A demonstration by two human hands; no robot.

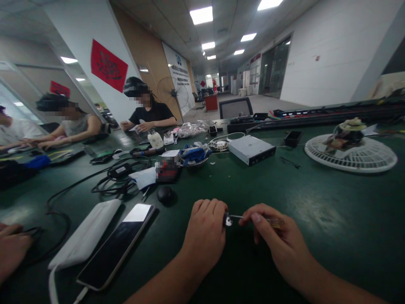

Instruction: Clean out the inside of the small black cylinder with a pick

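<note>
My left hand (207, 230) is closed around a small dark part with a shiny metal end (228, 220), most of it hidden by the fingers. A screwdriver (274, 221) with an amber, see-through handle lies in the grip of my right hand (276, 236). Its thin shaft points left, and the tip meets or nearly meets the metal end; contact is too small to tell. Both hands are above the dark green table (253, 185) near its front edge.
A phone (117, 247), white power bank (87, 232) and black mouse (165, 194) lie left. Farther back are a disc drive (252, 149), cables and a white fan grille (351, 154). Another person's hand (14, 249) is at the left edge; several people sit across.
</note>
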